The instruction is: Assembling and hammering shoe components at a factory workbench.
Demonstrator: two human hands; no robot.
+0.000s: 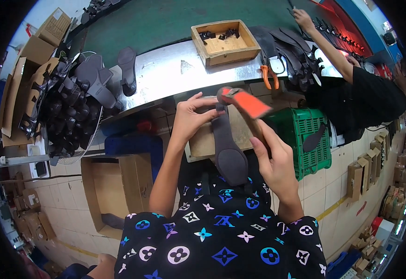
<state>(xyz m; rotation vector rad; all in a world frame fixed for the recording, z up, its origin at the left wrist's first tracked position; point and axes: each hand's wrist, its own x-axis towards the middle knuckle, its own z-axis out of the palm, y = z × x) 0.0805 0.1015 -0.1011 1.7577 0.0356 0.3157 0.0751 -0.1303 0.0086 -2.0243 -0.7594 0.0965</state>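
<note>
While the left forearm rises from below with its wrist angled inward, the left hand has its thumb and fingers clamped on the narrow upper end of a dark grey, long flat shoe sole. The sole lies between the two hands, slanting down from the left fingertips, its broad rounded end toward the person's lap. Beneath it, just right of the left hand's wrist, shows a pale, flat, rectangular board. The right hand, bent up at the wrist with its thumb pointing upward, is wrapped around the brownish handle of a hammer with an orange-red, blade-like head. That head is tilted over the narrow end, just beside the left thumb; whether it touches the sole, I cannot tell. Beyond both hands runs a shiny metal worktop, bearing a shallow, rectangular wooden box ahead of the hands and orange-handled pliers ahead of the right one. To the right of the right hand stands a green, slatted plastic crate; well left of the left hand is a heap of glossy black shoe parts.
</note>
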